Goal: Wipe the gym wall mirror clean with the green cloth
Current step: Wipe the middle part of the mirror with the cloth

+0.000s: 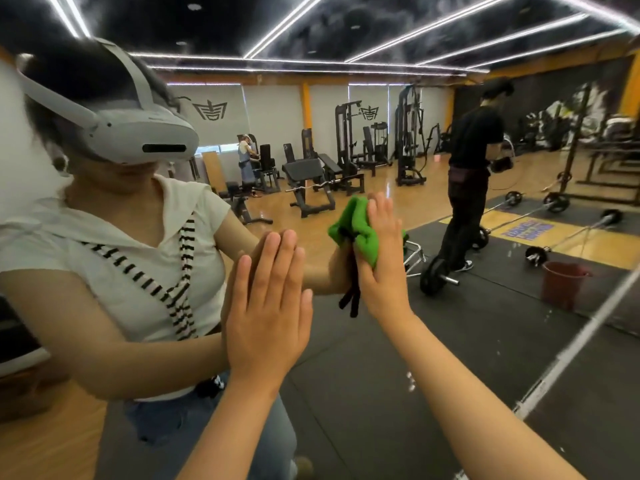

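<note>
Green cloth [350, 226] under right hand [381, 261]

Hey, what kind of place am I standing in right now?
Most likely a gym, seen reflected in a wall mirror. It shows cable weight machines along the far wall, a padded curl bench, and loaded barbells on black rubber flooring.

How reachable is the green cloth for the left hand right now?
Probably yes: left hand lies flat on the mirror beside the green cloth, only bare glass between them; the right hand presses it.
</note>
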`<action>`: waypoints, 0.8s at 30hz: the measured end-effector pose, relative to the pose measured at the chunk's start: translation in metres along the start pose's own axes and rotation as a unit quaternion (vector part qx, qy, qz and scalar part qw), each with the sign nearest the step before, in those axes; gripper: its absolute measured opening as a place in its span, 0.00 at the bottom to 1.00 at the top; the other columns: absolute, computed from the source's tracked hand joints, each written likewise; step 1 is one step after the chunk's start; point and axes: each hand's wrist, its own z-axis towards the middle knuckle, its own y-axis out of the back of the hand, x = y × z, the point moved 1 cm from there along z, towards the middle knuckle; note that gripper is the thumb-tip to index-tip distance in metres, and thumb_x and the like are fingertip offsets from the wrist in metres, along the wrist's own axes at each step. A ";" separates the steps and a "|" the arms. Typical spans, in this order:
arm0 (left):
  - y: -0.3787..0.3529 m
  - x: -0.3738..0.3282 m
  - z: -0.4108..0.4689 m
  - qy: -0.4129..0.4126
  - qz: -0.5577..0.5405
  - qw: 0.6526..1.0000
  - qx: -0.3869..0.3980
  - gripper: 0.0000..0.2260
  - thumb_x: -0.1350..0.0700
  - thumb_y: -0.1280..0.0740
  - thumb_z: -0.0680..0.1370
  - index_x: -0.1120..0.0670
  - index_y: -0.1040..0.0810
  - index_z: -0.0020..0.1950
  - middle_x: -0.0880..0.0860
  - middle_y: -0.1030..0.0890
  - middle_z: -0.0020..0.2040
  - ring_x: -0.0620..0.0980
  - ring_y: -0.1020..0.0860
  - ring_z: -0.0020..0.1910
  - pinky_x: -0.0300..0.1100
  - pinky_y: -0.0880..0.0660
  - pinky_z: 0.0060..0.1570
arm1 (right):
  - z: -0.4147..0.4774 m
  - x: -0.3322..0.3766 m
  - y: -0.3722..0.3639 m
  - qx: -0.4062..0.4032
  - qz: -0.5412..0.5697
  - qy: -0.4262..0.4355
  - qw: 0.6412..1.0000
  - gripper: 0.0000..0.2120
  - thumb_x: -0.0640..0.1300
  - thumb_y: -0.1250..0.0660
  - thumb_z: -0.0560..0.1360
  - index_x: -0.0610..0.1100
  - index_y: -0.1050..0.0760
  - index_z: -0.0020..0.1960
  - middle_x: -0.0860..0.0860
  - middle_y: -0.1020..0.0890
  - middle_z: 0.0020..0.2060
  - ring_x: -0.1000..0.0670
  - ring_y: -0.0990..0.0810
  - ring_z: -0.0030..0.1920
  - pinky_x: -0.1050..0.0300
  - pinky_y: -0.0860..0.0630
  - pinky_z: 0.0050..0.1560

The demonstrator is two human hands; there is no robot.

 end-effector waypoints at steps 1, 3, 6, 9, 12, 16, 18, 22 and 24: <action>0.000 0.000 0.000 0.004 -0.002 1.000 -0.004 0.24 0.52 0.47 0.85 0.60 0.39 0.80 0.57 0.39 0.80 0.55 0.42 0.79 0.52 0.54 0.80 | 0.019 -0.001 0.004 -0.045 0.015 -0.037 0.998 0.30 0.36 0.42 0.80 0.44 0.46 0.79 0.43 0.45 0.80 0.51 0.53 0.80 0.50 0.60 0.80; 0.000 -0.001 0.000 0.006 -0.004 1.000 -0.009 0.24 0.52 0.48 0.85 0.60 0.39 0.79 0.57 0.39 0.80 0.55 0.42 0.79 0.52 0.54 0.80 | 0.055 0.011 0.002 -0.105 0.036 -0.076 0.991 0.28 0.37 0.42 0.81 0.42 0.45 0.79 0.45 0.45 0.80 0.51 0.53 0.80 0.48 0.61 0.80; -0.001 -0.001 0.002 0.014 -0.021 0.999 -0.027 0.22 0.53 0.50 0.86 0.59 0.38 0.79 0.55 0.39 0.80 0.54 0.42 0.79 0.52 0.52 0.80 | 0.061 0.045 -0.018 -0.077 0.030 0.014 0.996 0.28 0.36 0.39 0.79 0.41 0.40 0.77 0.50 0.44 0.77 0.49 0.50 0.80 0.49 0.62 0.79; -0.001 -0.012 0.003 0.066 -0.073 0.994 -0.051 0.21 0.54 0.48 0.85 0.59 0.35 0.77 0.55 0.36 0.78 0.53 0.41 0.79 0.53 0.51 0.80 | 0.007 0.031 -0.022 0.046 -0.015 0.131 0.990 0.30 0.37 0.41 0.74 0.41 0.40 0.76 0.51 0.44 0.77 0.52 0.52 0.80 0.50 0.61 0.79; -0.006 -0.031 0.007 0.123 -0.094 0.986 -0.066 0.21 0.55 0.45 0.83 0.59 0.34 0.75 0.58 0.36 0.78 0.56 0.42 0.79 0.55 0.53 0.79 | 0.005 -0.021 0.012 0.077 -0.036 0.140 0.987 0.32 0.36 0.43 0.72 0.44 0.41 0.76 0.54 0.45 0.77 0.56 0.54 0.80 0.52 0.60 0.79; -0.023 -0.065 0.026 0.130 -0.085 0.985 -0.075 0.23 0.56 0.43 0.82 0.59 0.38 0.77 0.57 0.42 0.80 0.51 0.52 0.82 0.53 0.55 0.80 | 0.065 -0.040 0.033 -0.026 0.017 0.044 0.999 0.34 0.28 0.42 0.72 0.43 0.40 0.77 0.47 0.43 0.77 0.53 0.52 0.80 0.47 0.60 0.79; -0.032 -0.084 0.038 0.119 -0.087 0.986 -0.077 0.23 0.57 0.44 0.82 0.59 0.39 0.78 0.55 0.43 0.80 0.49 0.52 0.82 0.52 0.56 0.80 | 0.060 -0.036 0.026 -0.018 0.011 0.071 0.997 0.33 0.30 0.41 0.73 0.42 0.41 0.77 0.48 0.44 0.78 0.51 0.51 0.80 0.47 0.60 0.79; -0.050 -0.107 0.045 0.141 -0.107 0.981 -0.079 0.23 0.60 0.44 0.82 0.60 0.39 0.77 0.58 0.38 0.79 0.50 0.49 0.81 0.53 0.54 0.80 | -0.012 -0.078 0.028 0.121 -0.065 0.231 0.963 0.29 0.42 0.43 0.77 0.47 0.42 0.77 0.60 0.55 0.80 0.56 0.53 0.80 0.53 0.59 0.79; -0.060 -0.115 0.041 0.138 -0.090 0.984 -0.071 0.23 0.59 0.44 0.82 0.60 0.38 0.77 0.58 0.38 0.79 0.51 0.49 0.81 0.52 0.53 0.80 | -0.007 -0.113 0.049 0.144 -0.096 0.273 0.946 0.29 0.42 0.43 0.76 0.49 0.42 0.77 0.60 0.55 0.80 0.56 0.52 0.80 0.54 0.57 0.79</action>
